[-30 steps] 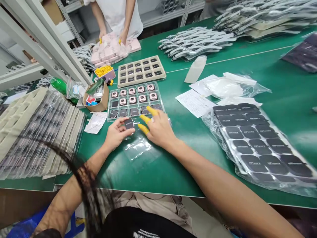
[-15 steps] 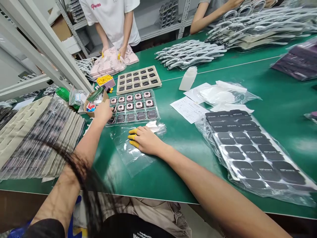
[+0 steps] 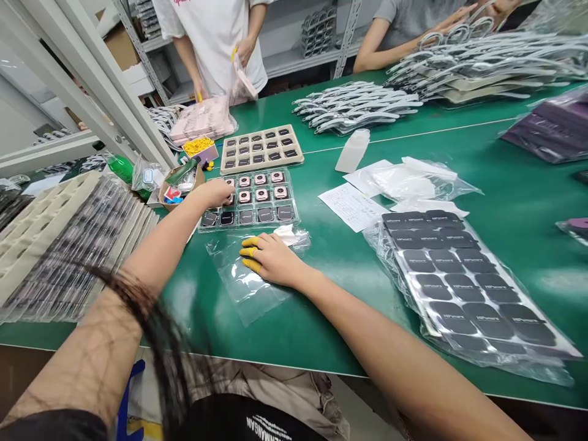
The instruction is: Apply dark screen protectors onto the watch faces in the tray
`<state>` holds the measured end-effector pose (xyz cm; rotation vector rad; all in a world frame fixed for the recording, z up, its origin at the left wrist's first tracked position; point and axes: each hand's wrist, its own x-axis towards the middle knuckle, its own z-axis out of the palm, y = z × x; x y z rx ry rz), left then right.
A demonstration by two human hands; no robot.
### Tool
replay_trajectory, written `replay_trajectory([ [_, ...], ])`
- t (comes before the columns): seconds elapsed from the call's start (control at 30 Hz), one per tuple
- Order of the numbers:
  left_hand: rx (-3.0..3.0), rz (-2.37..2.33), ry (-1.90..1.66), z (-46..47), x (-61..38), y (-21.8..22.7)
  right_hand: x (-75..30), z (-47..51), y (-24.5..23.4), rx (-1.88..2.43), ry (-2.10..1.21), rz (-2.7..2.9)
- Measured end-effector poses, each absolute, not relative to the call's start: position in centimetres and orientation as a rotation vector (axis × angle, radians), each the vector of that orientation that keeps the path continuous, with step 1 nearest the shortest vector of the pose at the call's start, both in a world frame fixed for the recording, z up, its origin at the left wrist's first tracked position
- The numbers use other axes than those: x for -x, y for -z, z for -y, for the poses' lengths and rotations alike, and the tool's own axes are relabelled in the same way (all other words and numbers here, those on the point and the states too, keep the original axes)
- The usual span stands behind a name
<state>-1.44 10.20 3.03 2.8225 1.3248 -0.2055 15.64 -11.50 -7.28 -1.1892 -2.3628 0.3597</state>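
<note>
My left hand (image 3: 214, 192) reaches over the left side of a clear blister tray (image 3: 294, 215) that holds pink-framed and dark square parts. Its fingers curl down onto a cell in the tray's middle row; what they pinch is hidden. My right hand (image 3: 269, 257), with yellow finger cots on its fingertips, lies curled on a clear plastic bag (image 3: 243, 288) flat on the green table (image 3: 321, 294), pressing it down. A beige tray (image 3: 296, 158) of dark square parts sits just beyond the clear tray.
Stacked trays (image 3: 64, 245) fill the left. A small cardboard box (image 3: 181, 180) of oddments stands by the clear tray. Papers (image 3: 351, 205), a white bottle (image 3: 351, 150) and a bagged sheet of black pads (image 3: 463, 275) lie right. Two people work across the table.
My left hand has gone from in front of me, holding a dark square part, out to the clear tray and then slightly right along it. My right hand has settled on the bag.
</note>
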Motion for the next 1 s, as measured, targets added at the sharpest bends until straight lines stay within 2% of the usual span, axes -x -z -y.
replay_trajectory([
  [0.1,-2.629,-1.352,-0.061,-8.4,1.8,-2.6,-15.4,11.6,7.2,1.180,-0.355,2.282],
  [0.23,-2.338,-1.376,-0.550,-1.4,2.8,-0.2,-15.5,11.5,7.1,1.250,-0.307,1.847],
  [0.3,-2.184,-1.296,-0.610,2.6,3.5,1.4,-15.9,11.4,7.1,1.235,-0.335,1.758],
  [0.4,-1.768,-1.065,-0.578,6.4,4.8,2.8,-16.3,11.4,7.1,1.105,-0.454,1.914],
  [0.5,-1.313,-0.910,-0.500,7.1,5.5,3.0,-16.3,11.7,6.8,1.035,-0.570,1.962],
  [0.57,-1.210,-0.881,-0.478,6.9,5.5,3.0,-16.3,11.9,6.4,1.015,-0.622,1.867],
  [0.67,-1.152,-0.905,-0.653,6.7,5.3,3.3,-16.7,12.0,5.6,1.031,-0.751,1.749],
  [0.73,-1.153,-0.990,-0.858,6.7,5.1,3.7,-17.1,12.0,5.1,1.152,-0.797,1.857],
  [0.8,-1.147,-1.064,-0.987,6.8,5.0,3.9,-17.2,12.1,4.7,1.389,-0.691,2.071],
  [0.87,-1.128,-1.067,-1.012,6.9,4.9,4.1,-17.3,12.3,4.6,1.641,-0.446,2.182],
  [1.0,-1.156,-0.997,-0.962,7.3,4.6,4.5,-18.9,12.0,5.3,1.804,-0.032,2.015],
])
